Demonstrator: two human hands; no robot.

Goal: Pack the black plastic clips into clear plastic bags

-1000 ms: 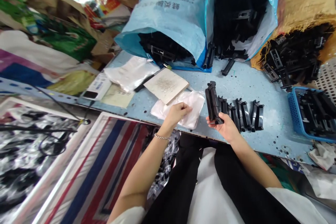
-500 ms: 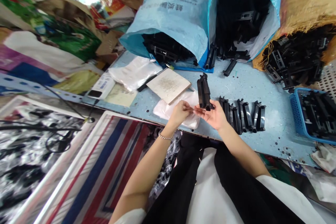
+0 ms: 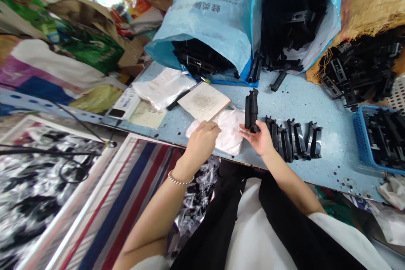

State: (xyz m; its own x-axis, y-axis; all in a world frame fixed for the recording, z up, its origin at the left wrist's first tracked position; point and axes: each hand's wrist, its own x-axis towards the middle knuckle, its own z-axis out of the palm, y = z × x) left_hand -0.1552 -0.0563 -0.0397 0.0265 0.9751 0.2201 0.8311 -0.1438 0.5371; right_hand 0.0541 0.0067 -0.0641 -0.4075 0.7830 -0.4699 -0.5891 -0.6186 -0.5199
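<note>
My right hand [image 3: 260, 139] grips a stack of black plastic parts [image 3: 251, 110] and holds it upright over the blue table [image 3: 329, 105]. My left hand [image 3: 202, 138], with a ring and a bead bracelet, is curled on a pile of clear plastic bags [image 3: 229, 135] near the table's front edge; what its fingers pinch is hidden. To the right of my right hand, a row of several black parts [image 3: 294, 139] lies on the table.
Blue woven sacks [image 3: 215, 12] and a brown sack [image 3: 363, 12] full of black parts stand at the back. A blue basket [image 3: 357, 135] of parts sits at the right. A beige board [image 3: 207, 101], more clear bags [image 3: 161, 86] and a label box [image 3: 122, 105] lie left.
My right hand lifted the stack of black parts off the row and carried it left toward the bags. My left hand stayed on the bags and curled.
</note>
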